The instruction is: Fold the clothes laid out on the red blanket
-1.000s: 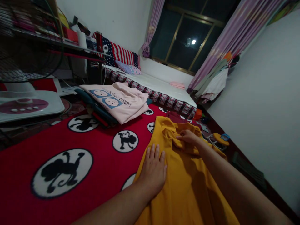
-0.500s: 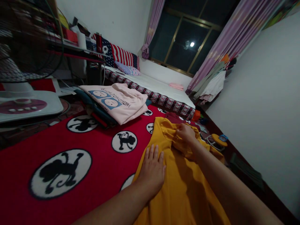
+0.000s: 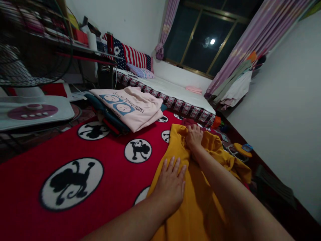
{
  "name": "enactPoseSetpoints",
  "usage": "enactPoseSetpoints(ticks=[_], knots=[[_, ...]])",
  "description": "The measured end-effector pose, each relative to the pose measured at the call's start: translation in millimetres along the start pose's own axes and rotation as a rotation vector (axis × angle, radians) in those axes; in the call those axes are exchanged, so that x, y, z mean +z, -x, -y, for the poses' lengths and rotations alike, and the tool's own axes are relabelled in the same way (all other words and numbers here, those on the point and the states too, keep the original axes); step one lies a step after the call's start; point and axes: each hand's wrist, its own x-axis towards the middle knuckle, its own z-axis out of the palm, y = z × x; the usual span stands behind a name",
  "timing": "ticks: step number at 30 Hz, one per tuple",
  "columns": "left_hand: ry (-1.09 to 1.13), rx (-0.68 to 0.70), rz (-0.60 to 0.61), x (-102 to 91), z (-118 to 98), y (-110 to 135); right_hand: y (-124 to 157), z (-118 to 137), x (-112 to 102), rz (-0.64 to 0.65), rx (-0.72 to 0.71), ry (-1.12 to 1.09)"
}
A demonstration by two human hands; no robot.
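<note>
A yellow sweatshirt point(image 3: 198, 201) lies lengthwise in front of me on the red blanket, its far part bunched to the right. My left hand point(image 3: 170, 185) rests flat on its left side, fingers spread. Farther up, my right hand point(image 3: 194, 136) presses on the cloth near the collar end, fingers pointing away and slightly bent; their tips are hard to make out. Left of the yellow cloth, a folded pale pink top point(image 3: 132, 105) with blue printed patches tops a pile of dark folded clothes point(image 3: 100, 110). A maroon garment point(image 3: 189, 122) shows just beyond my right hand.
The red blanket point(image 3: 82, 144) has monkey prints in white circles. A fan point(image 3: 35, 107) stands at the left near a cluttered desk point(image 3: 87, 57). Beyond is a bed point(image 3: 173, 87) under a window; clothes hang point(image 3: 238, 90) by the right wall, with a yellow stool point(image 3: 242, 149) below.
My right hand has gone from a closed grip on the yellow cloth to pressing it down, a little to the left. The left hand stays flat. The whole view has shifted slightly.
</note>
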Motion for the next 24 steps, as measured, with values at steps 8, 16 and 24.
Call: enactPoseSetpoints(ticks=[8, 16, 24], knots=[[-0.041, 0.058, 0.022, -4.0, -1.2, 3.3, 8.3, 36.1, 28.2, 0.278, -0.201, -0.149], [-0.012, 0.148, 0.145, -21.2, 2.2, 3.8, 22.7, 22.3, 10.1, 0.367, -0.296, -0.321], [0.04, 0.169, 0.129, -17.1, 7.3, 0.4, 139.9, -23.3, -24.7, -0.005, -0.171, -0.741]])
